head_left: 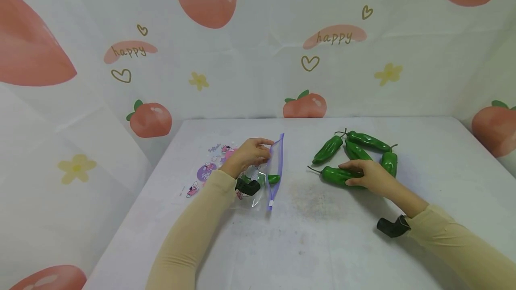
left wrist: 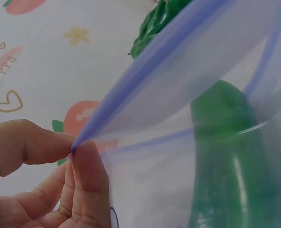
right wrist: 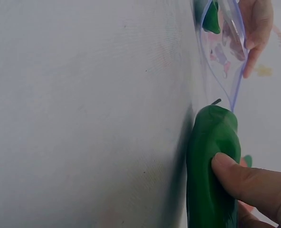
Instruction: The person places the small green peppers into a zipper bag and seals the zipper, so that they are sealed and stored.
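Note:
My left hand pinches the purple-edged mouth of a clear zip bag between thumb and fingers. The bag's mouth gapes toward the right, and its body carries pink and purple prints. One green pepper lies inside the bag, close to the opening. With thumb and fingers on either side, my right hand grips another green pepper lying on the table, its stem pointing left toward the bag. In the right wrist view the thumb presses on that pepper's side; the other fingers are mostly hidden.
Several more green peppers lie just behind my right hand, some touching one another. A white slider sits at the near end of the bag's zip. A printed cloth backdrop rises behind the white table.

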`<state>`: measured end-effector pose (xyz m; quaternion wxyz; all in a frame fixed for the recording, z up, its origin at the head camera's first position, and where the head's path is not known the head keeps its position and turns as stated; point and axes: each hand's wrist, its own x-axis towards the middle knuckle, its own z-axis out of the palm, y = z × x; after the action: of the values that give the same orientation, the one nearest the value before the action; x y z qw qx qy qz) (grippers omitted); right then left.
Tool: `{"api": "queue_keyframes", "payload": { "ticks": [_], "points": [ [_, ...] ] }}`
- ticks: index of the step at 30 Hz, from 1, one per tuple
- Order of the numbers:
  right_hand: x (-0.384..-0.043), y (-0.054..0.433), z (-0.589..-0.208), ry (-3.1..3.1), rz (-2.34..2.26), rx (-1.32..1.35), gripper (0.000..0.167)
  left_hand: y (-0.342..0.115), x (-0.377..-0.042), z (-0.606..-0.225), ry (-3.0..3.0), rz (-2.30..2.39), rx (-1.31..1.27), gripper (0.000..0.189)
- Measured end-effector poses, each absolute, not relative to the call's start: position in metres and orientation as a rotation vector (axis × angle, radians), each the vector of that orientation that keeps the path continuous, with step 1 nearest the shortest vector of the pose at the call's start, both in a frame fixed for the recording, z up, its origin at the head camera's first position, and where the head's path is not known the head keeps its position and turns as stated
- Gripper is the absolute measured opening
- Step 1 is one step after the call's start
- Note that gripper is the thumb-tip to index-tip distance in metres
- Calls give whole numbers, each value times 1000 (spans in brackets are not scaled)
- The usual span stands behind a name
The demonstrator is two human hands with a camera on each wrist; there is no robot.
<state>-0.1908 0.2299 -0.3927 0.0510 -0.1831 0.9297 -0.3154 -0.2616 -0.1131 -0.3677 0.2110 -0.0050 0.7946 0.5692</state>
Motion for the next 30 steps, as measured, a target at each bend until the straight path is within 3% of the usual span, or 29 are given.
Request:
{"api": "queue_keyframes", "payload": {
  "ticks": [30],
  "points": [
    [-192,224,-386,2822,-1047,-550,46,-112,-259,-366,2214,1586,1,48]
  ]
}}
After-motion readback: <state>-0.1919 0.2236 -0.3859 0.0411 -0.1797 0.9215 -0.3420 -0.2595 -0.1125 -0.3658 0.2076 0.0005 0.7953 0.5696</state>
